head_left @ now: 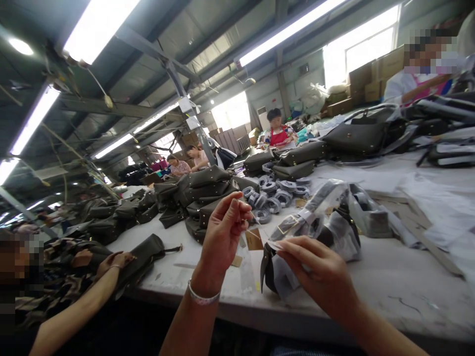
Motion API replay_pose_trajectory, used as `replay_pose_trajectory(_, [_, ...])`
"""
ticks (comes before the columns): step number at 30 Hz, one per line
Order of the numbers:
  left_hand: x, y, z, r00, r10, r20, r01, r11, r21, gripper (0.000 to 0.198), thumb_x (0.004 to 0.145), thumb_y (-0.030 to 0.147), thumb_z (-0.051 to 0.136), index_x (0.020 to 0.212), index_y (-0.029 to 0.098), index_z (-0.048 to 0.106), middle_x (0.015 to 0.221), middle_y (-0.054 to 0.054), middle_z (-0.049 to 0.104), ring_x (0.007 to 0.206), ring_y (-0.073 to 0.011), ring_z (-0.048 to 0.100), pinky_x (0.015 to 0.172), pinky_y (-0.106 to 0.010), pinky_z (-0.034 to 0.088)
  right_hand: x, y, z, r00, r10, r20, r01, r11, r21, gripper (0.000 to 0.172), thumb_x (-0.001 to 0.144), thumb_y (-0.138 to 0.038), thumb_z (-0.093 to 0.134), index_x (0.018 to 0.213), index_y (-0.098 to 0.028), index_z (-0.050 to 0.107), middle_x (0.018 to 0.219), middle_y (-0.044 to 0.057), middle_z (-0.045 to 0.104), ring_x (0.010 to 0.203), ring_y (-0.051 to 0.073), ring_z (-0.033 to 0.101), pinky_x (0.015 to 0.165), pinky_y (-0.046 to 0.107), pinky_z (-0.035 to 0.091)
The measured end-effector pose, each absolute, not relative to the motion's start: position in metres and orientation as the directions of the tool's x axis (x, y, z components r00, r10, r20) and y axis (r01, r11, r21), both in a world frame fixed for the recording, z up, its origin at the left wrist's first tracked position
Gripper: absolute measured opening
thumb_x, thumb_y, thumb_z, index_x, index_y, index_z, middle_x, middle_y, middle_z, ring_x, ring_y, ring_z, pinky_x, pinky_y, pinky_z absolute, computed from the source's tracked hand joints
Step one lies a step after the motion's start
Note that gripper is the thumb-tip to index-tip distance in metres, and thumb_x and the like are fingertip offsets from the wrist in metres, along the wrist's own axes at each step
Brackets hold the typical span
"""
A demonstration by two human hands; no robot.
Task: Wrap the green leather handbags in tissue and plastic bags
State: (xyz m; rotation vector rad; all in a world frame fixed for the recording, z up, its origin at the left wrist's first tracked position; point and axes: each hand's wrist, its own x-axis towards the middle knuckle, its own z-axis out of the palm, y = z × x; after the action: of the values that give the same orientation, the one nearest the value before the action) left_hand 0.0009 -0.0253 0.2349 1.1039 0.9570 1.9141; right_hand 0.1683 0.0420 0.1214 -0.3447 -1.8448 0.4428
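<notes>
My left hand [224,231], with a bracelet at the wrist, is raised over the front of the table, its fingers pinched on one end of a thin pale string [261,222]. The string runs down to the right toward my right hand [319,271], whose thumb and fingers are closed on a small white piece [274,245], perhaps a tag; my fingers partly cover it. Just below and behind my right hand is a dark bag [267,269] with clear plastic wrapping and a wrapped strap [315,202] with a gold-coloured buckle [288,225].
Dark bags [208,185] are piled behind my left hand, beside several coiled, wrapped straps [274,195]. To the left, a co-worker's hands [111,264] rest on a dark bag [143,257]. Flat brown cardboard [419,227] lies at right. Other people sit across the table.
</notes>
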Motion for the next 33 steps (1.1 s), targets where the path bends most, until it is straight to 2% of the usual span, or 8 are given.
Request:
replay_pose_trajectory(6, [0.03, -0.024, 0.226, -0.268, 0.885, 0.38, -0.252, -0.445, 0.859, 0.023, 0.086, 0.034, 0.073, 0.108, 0.028, 0.071, 0.088, 0.002, 0.072, 0.082, -0.0109, 0.07, 0.078, -0.024, 0.061, 0.176, 0.032, 0.126, -0.361, 0.615, 0.701, -0.129, 0.712, -0.691, 0.055, 0.093, -0.039, 0.063, 0.145, -0.029, 0.047, 0.138, 0.008, 0.059, 0.126, 0.026, 0.056, 0.107, 0.042, 0.047])
replay_pose_trajectory(9, [0.044, -0.023, 0.225, -0.22, 0.902, 0.373, -0.236, -0.42, 0.876, 0.023, 0.088, 0.035, 0.07, 0.11, 0.028, 0.07, 0.091, 0.001, 0.073, 0.087, -0.0137, 0.071, 0.085, -0.029, 0.06, 0.173, 0.028, 0.138, -0.382, 0.64, 0.667, -0.231, 0.632, -0.739, 0.07, 0.088, -0.046, 0.068, 0.15, -0.029, 0.039, 0.145, 0.009, 0.053, 0.129, 0.03, 0.053, 0.106, 0.044, 0.048])
replay_pose_trajectory(12, [0.052, -0.022, 0.223, -0.191, 0.916, 0.351, -0.225, -0.389, 0.893, 0.022, 0.09, 0.034, 0.068, 0.111, 0.027, 0.07, 0.092, 0.0, 0.074, 0.087, -0.0159, 0.072, 0.085, -0.031, 0.06, 0.17, 0.023, 0.144, -0.452, 0.723, 0.523, -0.312, 0.421, -0.852, 0.06, 0.088, -0.046, 0.068, 0.142, -0.027, 0.051, 0.117, 0.009, 0.07, 0.093, 0.024, 0.071, 0.073, 0.032, 0.06])
replay_pose_trajectory(14, [0.052, -0.023, 0.22, -0.173, 0.921, 0.348, -0.227, -0.381, 0.896, 0.021, 0.091, 0.034, 0.067, 0.111, 0.028, 0.07, 0.093, 0.0, 0.074, 0.086, -0.0157, 0.072, 0.083, -0.03, 0.06, 0.172, 0.022, 0.141, -0.502, 0.776, 0.383, -0.367, 0.21, -0.906, 0.044, 0.091, -0.047, 0.065, 0.127, -0.023, 0.064, 0.089, 0.006, 0.074, 0.059, 0.015, 0.065, 0.05, 0.023, 0.053])
replay_pose_trajectory(19, [0.028, -0.025, 0.203, -0.112, 0.938, 0.329, -0.038, -0.335, 0.941, 0.027, 0.092, 0.032, 0.065, 0.119, 0.028, 0.067, 0.092, -0.002, 0.076, 0.088, -0.0153, 0.071, 0.085, -0.028, 0.057, 0.195, 0.026, 0.118, -0.52, 0.839, 0.157, -0.312, -0.016, -0.95, 0.037, 0.084, -0.052, 0.07, 0.101, -0.019, 0.075, 0.073, 0.004, 0.072, 0.039, 0.009, 0.051, 0.035, 0.019, 0.041])
replay_pose_trajectory(23, [-0.006, -0.016, 0.178, -0.13, 0.97, 0.204, 0.167, -0.182, 0.969, 0.035, 0.093, 0.039, 0.062, 0.123, 0.02, 0.065, 0.088, -0.007, 0.075, 0.077, -0.0158, 0.071, 0.072, -0.026, 0.056, 0.21, 0.036, 0.097, -0.513, 0.852, 0.101, -0.056, 0.084, -0.995, 0.036, 0.086, -0.051, 0.067, 0.102, -0.02, 0.076, 0.068, 0.003, 0.072, 0.039, 0.013, 0.057, 0.034, 0.021, 0.044])
replay_pose_trajectory(27, [-0.035, 0.005, 0.152, -0.25, 0.947, 0.2, 0.249, -0.136, 0.959, 0.036, 0.09, 0.046, 0.063, 0.112, 0.018, 0.069, 0.093, -0.007, 0.073, 0.08, -0.0156, 0.068, 0.071, -0.025, 0.052, 0.203, 0.048, 0.087, -0.502, 0.838, 0.213, 0.139, 0.321, -0.937, 0.027, 0.091, -0.042, 0.061, 0.102, -0.023, 0.077, 0.065, -0.001, 0.072, 0.044, 0.015, 0.064, 0.046, 0.023, 0.053])
replay_pose_trajectory(33, [-0.051, 0.036, 0.135, 0.073, 0.997, -0.027, 0.304, 0.004, 0.953, 0.038, 0.08, 0.05, 0.072, 0.089, 0.013, 0.076, 0.081, -0.005, 0.07, 0.072, -0.0143, 0.059, 0.069, -0.025, 0.044, 0.178, 0.062, 0.08, -0.466, 0.785, 0.409, 0.307, 0.577, -0.757, 0.024, 0.093, -0.03, 0.056, 0.103, -0.023, 0.077, 0.078, 0.002, 0.077, 0.061, 0.019, 0.072, 0.055, 0.026, 0.057])
